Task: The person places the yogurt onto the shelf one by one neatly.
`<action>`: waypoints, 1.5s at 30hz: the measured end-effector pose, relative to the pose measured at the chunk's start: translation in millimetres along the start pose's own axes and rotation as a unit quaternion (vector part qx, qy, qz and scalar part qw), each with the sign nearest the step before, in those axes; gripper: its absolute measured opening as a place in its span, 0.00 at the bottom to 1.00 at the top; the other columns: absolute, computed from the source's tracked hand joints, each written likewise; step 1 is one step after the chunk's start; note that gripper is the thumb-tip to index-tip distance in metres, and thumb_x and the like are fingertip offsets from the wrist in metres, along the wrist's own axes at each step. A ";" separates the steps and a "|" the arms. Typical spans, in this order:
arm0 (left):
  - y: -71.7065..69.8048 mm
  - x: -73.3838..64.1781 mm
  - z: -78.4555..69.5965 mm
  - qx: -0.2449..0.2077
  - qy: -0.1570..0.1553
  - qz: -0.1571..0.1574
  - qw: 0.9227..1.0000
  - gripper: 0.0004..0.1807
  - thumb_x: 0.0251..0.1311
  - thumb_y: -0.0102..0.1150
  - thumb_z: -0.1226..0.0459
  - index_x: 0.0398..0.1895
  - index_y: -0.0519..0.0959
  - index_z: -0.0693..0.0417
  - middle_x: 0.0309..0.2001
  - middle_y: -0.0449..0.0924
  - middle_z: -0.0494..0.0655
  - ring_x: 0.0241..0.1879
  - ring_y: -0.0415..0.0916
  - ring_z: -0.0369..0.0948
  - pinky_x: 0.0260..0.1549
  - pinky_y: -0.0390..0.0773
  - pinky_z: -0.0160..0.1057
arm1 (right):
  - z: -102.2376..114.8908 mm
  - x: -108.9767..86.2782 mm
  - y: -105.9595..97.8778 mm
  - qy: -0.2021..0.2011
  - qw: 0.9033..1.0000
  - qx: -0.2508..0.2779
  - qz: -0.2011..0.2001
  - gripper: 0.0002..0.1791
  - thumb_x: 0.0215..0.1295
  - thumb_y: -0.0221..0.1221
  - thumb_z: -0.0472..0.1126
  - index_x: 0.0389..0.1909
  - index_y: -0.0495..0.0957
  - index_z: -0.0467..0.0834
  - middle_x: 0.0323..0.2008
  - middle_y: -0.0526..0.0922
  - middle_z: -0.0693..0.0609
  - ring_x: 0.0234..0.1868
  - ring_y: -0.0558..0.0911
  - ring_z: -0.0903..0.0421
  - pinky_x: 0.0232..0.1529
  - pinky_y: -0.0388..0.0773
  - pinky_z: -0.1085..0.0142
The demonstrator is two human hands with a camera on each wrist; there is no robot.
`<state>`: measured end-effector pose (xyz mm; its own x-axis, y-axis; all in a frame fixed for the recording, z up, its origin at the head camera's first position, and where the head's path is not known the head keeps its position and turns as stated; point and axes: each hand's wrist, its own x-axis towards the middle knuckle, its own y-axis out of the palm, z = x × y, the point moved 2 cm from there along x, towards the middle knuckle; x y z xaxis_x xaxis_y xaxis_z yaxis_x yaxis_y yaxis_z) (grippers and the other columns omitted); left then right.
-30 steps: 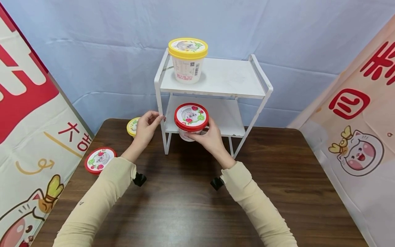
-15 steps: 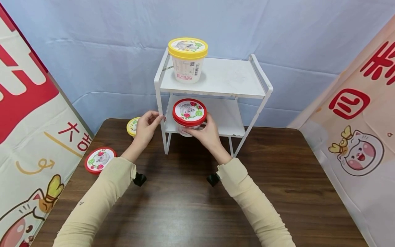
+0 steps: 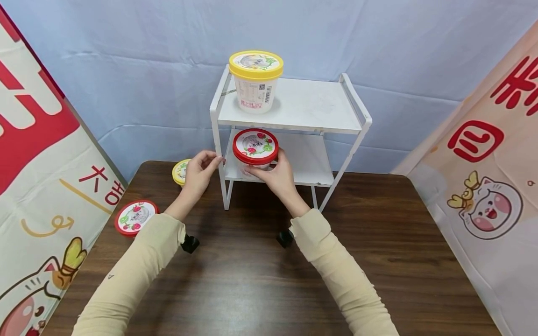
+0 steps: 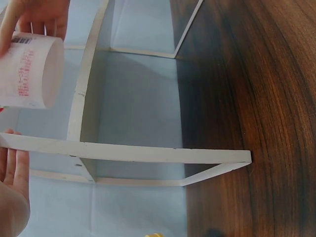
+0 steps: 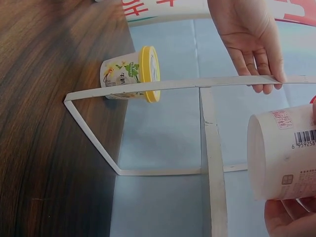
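A white tub with a red lid (image 3: 255,143) is held upright by my right hand (image 3: 275,177) at the front of the lower shelf. In the right wrist view the bottom of this tub (image 5: 281,153) stands above the shelf board, apart from it. My left hand (image 3: 201,172) pinches the front left post of the white two-tier rack (image 3: 290,125); the right wrist view shows thumb and fingers on either side of the post. A yellow-lidded tub (image 3: 256,84) stands on the rack's top shelf, at its left end.
Left of the rack, partly behind my left hand, is another yellow-lidded tub (image 3: 180,171). A second red-lidded tub (image 3: 135,218) stands by the left edge of the brown table (image 3: 244,280). Blue cloth (image 3: 147,70) hangs behind, with printed banners (image 3: 496,140) at both sides.
My right hand has carried the red-lidded tub away from me and slightly left, over the front of the lower shelf. The left hand has stayed on the post.
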<state>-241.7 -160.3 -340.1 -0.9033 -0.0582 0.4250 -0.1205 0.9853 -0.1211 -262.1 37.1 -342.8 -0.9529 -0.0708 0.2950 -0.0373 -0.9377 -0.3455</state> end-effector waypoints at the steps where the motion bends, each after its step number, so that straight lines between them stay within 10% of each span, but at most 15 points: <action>1: 0.0 0.0 0.0 0.001 0.001 0.000 1.000 0.10 0.60 0.53 0.72 0.37 0.73 0.76 0.37 0.77 0.72 0.30 0.74 0.33 0.30 0.71 0.24 | -0.1 0.5 0.4 0.001 1.000 0.000 -0.001 0.44 0.42 0.72 0.45 0.60 0.60 0.38 0.53 0.71 0.46 0.51 0.71 0.53 0.49 0.73 0.62; 45: -0.1 0.5 -1.0 0.012 0.002 -0.001 1.000 0.10 0.60 0.54 0.72 0.37 0.73 0.76 0.37 0.77 0.71 0.31 0.73 0.38 0.29 0.70 0.23 | -18.1 33.2 27.0 0.063 0.998 0.015 0.003 0.46 0.44 0.71 0.46 0.61 0.57 0.38 0.56 0.69 0.45 0.57 0.69 0.53 0.56 0.68 0.64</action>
<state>-241.7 -160.2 -339.0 -0.9015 -0.0589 0.4288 -0.1320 0.9809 -0.1428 -300.2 15.6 -358.4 -0.9835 -0.0338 0.1775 -0.0249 -0.9475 -0.3187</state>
